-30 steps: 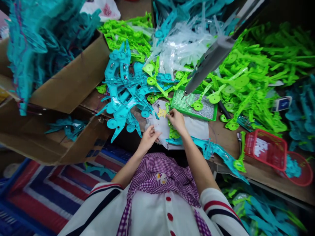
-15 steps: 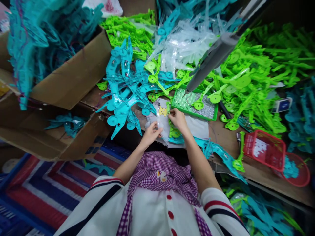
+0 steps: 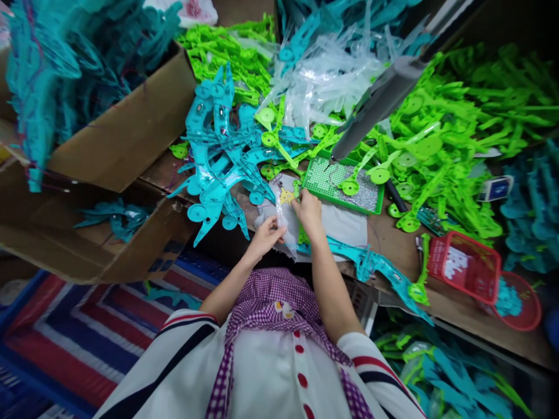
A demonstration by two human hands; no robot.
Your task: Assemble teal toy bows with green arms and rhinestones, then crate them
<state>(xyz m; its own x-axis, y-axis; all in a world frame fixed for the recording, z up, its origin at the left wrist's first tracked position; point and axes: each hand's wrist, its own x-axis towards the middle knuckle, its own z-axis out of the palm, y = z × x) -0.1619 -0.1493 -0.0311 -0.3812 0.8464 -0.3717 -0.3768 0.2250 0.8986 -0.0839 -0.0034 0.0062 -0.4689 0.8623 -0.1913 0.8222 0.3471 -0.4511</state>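
Note:
My left hand [image 3: 265, 237] pinches the edge of a long clear plastic piece [image 3: 282, 216] between thumb and fingers, above a white cloth [image 3: 351, 226]. Close beside it, my right hand [image 3: 309, 210] has its fingers closed on a lime-green plastic part [image 3: 302, 236], covering the middle of that part. Its fingertips are partly hidden, as is the contact between the two pieces. A yellow cartoon figure [image 3: 286, 196] shows on the cloth by my fingertips. Beneath my right forearm runs a long turquoise plastic part [image 3: 390, 273].
A hanging grey electric screwdriver [image 3: 371, 107] points down over a green tray [image 3: 356, 205] of small metal screws. Turquoise parts [image 3: 227, 157] lie left, clear pieces [image 3: 325, 75] behind, green parts [image 3: 437, 139] right. Red baskets [image 3: 465, 265] stand right; a cardboard box [image 3: 126, 125] stands left.
My right hand has shifted slightly left, nearer the clear piece and over more of the green part. My left hand keeps its hold. The whole view has moved a little.

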